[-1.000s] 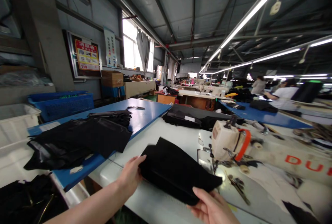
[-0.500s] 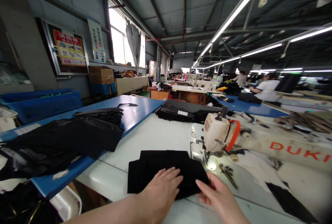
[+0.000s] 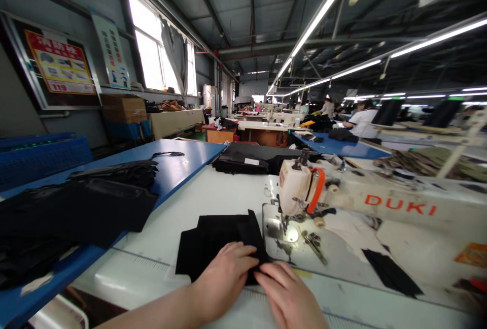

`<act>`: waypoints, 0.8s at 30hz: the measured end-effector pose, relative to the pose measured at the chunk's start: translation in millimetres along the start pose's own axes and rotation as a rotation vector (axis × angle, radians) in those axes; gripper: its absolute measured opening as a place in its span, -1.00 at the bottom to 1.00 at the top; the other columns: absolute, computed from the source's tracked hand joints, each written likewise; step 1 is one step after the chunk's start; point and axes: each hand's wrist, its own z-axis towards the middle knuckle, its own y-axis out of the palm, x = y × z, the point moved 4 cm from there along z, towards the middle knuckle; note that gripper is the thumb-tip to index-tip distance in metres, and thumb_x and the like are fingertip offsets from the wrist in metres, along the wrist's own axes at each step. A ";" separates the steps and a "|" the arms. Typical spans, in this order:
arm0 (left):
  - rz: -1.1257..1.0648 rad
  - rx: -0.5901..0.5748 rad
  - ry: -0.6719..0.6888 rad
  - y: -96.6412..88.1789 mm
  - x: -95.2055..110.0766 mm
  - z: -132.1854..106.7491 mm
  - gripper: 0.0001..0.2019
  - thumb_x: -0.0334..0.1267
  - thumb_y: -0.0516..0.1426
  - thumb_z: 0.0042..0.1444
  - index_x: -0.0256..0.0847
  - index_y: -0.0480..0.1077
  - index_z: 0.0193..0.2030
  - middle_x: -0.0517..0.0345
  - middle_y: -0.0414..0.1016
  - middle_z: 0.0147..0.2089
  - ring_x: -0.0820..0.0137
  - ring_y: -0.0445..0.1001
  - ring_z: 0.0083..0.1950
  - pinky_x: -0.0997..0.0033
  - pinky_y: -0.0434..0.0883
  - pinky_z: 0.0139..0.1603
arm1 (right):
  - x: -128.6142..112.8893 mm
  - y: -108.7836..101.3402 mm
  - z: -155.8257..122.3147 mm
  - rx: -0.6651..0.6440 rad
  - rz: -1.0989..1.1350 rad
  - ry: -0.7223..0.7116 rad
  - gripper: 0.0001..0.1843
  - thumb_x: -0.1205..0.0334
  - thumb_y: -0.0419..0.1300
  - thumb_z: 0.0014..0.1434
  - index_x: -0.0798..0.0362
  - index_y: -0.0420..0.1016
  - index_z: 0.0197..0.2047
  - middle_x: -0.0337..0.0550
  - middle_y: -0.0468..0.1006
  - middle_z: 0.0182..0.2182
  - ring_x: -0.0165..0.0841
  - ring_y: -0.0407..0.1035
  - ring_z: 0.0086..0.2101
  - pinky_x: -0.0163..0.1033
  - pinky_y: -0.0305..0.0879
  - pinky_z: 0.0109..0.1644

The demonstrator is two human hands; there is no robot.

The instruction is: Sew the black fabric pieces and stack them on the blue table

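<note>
A piece of black fabric point(image 3: 213, 240) lies flat on the white sewing table point(image 3: 213, 197), just left of the needle plate. My left hand point(image 3: 222, 278) rests on its near edge with fingers curled over the cloth. My right hand point(image 3: 285, 293) touches the same edge beside it, fingers pressed together on the fabric. A white sewing machine point(image 3: 342, 194) marked DUKI stands to the right, its lit needle area point(image 3: 289, 232) close to the fabric's right corner.
A pile of black fabric point(image 3: 87, 207) covers the blue side table point(image 3: 182, 161) at left. Another black stack point(image 3: 251, 159) lies at the table's far end. A black scrap point(image 3: 388, 270) lies at right. Blue crates point(image 3: 38, 159) stand at far left. People work in the background.
The black fabric came down from held in the air onto the table and slid toward the needle. Both hands closed together at its near edge. The camera view turned right.
</note>
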 end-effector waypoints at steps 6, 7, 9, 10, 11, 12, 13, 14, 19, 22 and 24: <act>-0.013 0.013 -0.028 3.2 -8.9 -1.6 -0.64 -0.48 0.05 0.10 -0.01 0.52 -0.08 0.11 0.48 0.05 0.17 0.36 0.12 0.09 0.18 0.25 | 35.9 -27.7 -29.4 0.144 0.302 0.355 -0.76 0.22 0.07 0.20 -0.09 0.56 -0.16 -0.12 0.51 -0.10 -0.22 0.39 -0.09 -0.21 0.30 0.01; -0.017 0.018 -0.033 3.3 -9.3 -1.8 -0.64 -0.48 0.05 0.10 -0.01 0.53 -0.09 0.11 0.48 0.04 0.18 0.36 0.12 0.11 0.19 0.24 | 39.4 -28.3 -29.3 0.147 0.366 0.418 -0.77 0.17 0.09 0.19 -0.08 0.56 -0.17 -0.11 0.52 -0.13 -0.21 0.41 -0.13 -0.21 0.33 -0.03; -0.035 0.021 -0.050 2.8 -9.4 -1.6 -0.65 -0.48 0.06 0.09 -0.02 0.54 -0.12 0.11 0.49 0.03 0.20 0.36 0.12 0.15 0.22 0.23 | 44.0 -25.2 -26.0 0.125 0.522 0.538 -0.73 0.07 0.10 0.17 -0.04 0.54 -0.15 -0.10 0.55 -0.22 -0.23 0.45 -0.24 -0.22 0.37 -0.15; -0.047 0.020 -0.061 2.3 -9.2 -1.3 -0.65 -0.48 0.06 0.08 -0.02 0.54 -0.13 0.11 0.49 0.02 0.20 0.36 0.12 0.17 0.23 0.23 | 45.3 -22.2 -23.2 0.107 0.603 0.592 -0.69 0.03 0.11 0.16 -0.01 0.53 -0.14 -0.10 0.56 -0.29 -0.24 0.46 -0.30 -0.23 0.38 -0.22; -0.061 0.023 -0.075 1.5 -8.8 -0.8 -0.66 -0.48 0.06 0.08 -0.03 0.55 -0.14 0.11 0.49 0.01 0.21 0.37 0.12 0.19 0.25 0.22 | 45.9 -18.9 -19.9 0.091 0.677 0.639 -0.65 -0.01 0.13 0.13 0.01 0.52 -0.13 -0.11 0.56 -0.34 -0.25 0.46 -0.35 -0.24 0.38 -0.27; -0.078 0.026 -0.090 0.6 -8.2 -0.1 -0.67 -0.48 0.06 0.08 -0.04 0.56 -0.16 0.10 0.49 0.01 0.21 0.37 0.11 0.21 0.26 0.20 | 45.7 -15.7 -16.3 0.078 0.741 0.676 -0.62 -0.04 0.15 0.10 0.03 0.51 -0.12 -0.12 0.55 -0.39 -0.26 0.46 -0.39 -0.24 0.37 -0.31; -0.097 0.032 -0.107 -0.3 -7.4 0.4 -0.68 -0.47 0.05 0.08 -0.05 0.56 -0.19 0.09 0.49 0.01 0.21 0.38 0.10 0.23 0.28 0.19 | 44.9 -12.9 -12.5 0.069 0.795 0.703 -0.58 -0.06 0.18 0.07 0.05 0.50 -0.11 -0.14 0.55 -0.43 -0.26 0.46 -0.41 -0.25 0.36 -0.34; -0.116 0.043 -0.122 -1.3 -6.3 0.9 -0.70 -0.46 0.05 0.09 -0.05 0.56 -0.20 0.09 0.47 0.04 0.21 0.38 0.11 0.24 0.28 0.20 | 43.5 -10.5 -8.7 0.068 0.840 0.724 -0.55 -0.06 0.20 0.04 0.06 0.48 -0.10 -0.16 0.54 -0.45 -0.27 0.45 -0.43 -0.26 0.35 -0.37; -0.097 0.255 -0.129 -9.5 -2.0 -3.2 -0.42 -0.39 0.16 0.03 0.01 0.24 0.23 0.17 0.02 0.37 0.19 0.06 0.34 0.17 0.04 0.33 | 31.4 -4.0 5.9 0.052 0.959 0.739 -0.50 -0.08 0.19 0.04 0.07 0.39 -0.03 -0.25 0.46 -0.51 -0.31 0.44 -0.46 -0.28 0.33 -0.40; -0.044 0.311 -0.160 -9.8 -8.2 -9.9 -0.21 -0.37 0.24 -0.05 0.04 0.04 0.32 0.16 -0.05 0.39 0.13 -0.01 0.36 0.07 -0.01 0.34 | 27.9 -3.2 7.8 0.071 1.011 0.734 -0.42 -0.08 0.19 0.05 0.08 0.29 0.06 -0.26 0.42 -0.45 -0.30 0.45 -0.42 -0.29 0.34 -0.39; -0.026 0.229 -0.182 -6.5 -13.9 -12.3 -0.26 -0.31 0.28 -0.08 0.05 0.16 0.27 0.13 0.13 0.32 0.07 0.12 0.31 0.03 0.06 0.31 | 29.6 -2.9 5.7 0.082 1.038 0.755 -0.34 -0.07 0.17 0.08 0.10 0.18 0.15 -0.24 0.41 -0.42 -0.29 0.46 -0.38 -0.27 0.35 -0.35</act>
